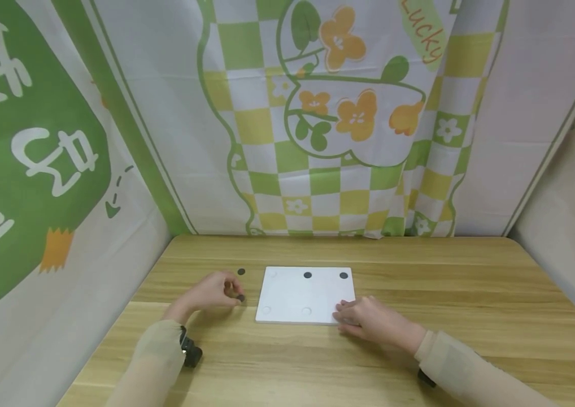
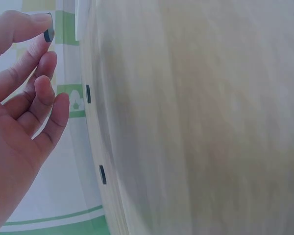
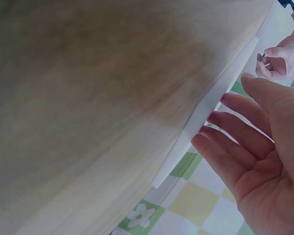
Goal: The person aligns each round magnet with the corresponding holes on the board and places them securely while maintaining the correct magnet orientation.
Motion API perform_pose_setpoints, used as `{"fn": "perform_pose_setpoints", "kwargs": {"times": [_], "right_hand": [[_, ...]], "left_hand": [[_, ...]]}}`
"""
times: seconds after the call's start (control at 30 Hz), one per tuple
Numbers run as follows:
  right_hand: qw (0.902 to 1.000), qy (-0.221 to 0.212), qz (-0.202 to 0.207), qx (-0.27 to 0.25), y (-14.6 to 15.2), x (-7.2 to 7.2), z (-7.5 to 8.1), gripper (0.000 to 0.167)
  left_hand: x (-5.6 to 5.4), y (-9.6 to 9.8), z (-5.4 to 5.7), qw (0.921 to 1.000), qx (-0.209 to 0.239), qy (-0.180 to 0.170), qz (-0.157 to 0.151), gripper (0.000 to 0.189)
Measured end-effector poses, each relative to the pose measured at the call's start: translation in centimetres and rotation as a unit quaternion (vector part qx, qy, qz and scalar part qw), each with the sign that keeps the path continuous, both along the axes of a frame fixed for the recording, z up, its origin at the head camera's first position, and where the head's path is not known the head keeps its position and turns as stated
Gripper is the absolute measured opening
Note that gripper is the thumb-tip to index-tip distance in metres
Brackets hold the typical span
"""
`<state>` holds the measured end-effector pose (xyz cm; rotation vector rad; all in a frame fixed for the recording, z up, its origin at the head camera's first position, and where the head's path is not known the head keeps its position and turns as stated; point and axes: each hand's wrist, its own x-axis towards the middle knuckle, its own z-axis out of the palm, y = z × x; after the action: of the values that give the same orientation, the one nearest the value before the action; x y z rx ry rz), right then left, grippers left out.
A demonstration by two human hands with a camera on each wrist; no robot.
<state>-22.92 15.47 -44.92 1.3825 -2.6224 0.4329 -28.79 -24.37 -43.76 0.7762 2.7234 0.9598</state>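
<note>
Nearest, beige sleeves with black wrist cameras (image 1: 192, 353). The right hand (image 1: 369, 317) lies at the near right corner of a white rectangular board (image 1: 287, 291), its fingers extended and slightly apart, tips touching it, presumably to steady it; any recess beneath is hidden. The left hand (image 1: 216, 291), just left of the board, pinches a small dark disc (image 2: 49, 28) between thumb and index finger, the other fingers loosely bent; the thin-edged grip probably suits so flat a piece. Three pale round recesses (image 1: 306, 311) show on the board; two dark discs (image 1: 308, 275) sit along its far side, apparently seated in matching places. Two loose discs (image 2: 88, 94) rest on the wood-grain table (image 1: 419, 265), one visible beyond the left hand in the head view. Behind hangs a checked, flowered curtain (image 1: 323, 186).
</note>
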Motion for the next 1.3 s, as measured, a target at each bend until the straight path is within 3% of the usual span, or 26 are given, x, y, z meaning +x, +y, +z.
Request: {"fn": "perform_pose_setpoints", "kwargs": {"times": [0.27, 0.63, 1.3], "right_hand": [[1.0, 0.008, 0.006, -0.001, -0.1, 0.0, 0.0, 0.024], [0.9999, 0.009, 0.006, 0.001, -0.1, 0.0, 0.0, 0.024], [0.9999, 0.011, 0.005, 0.005, 0.0, 0.0, 0.0, 0.025]], "left_hand": [[-0.1, 1.3, 0.1, 0.9999, 0.005, -0.016, 0.002, 0.015], [-0.4, 3.1, 0.4, 0.9999, 0.002, 0.009, -0.009, 0.015], [-0.6, 5.8, 0.2, 0.9991, 0.012, -0.016, -0.037, 0.014]]}}
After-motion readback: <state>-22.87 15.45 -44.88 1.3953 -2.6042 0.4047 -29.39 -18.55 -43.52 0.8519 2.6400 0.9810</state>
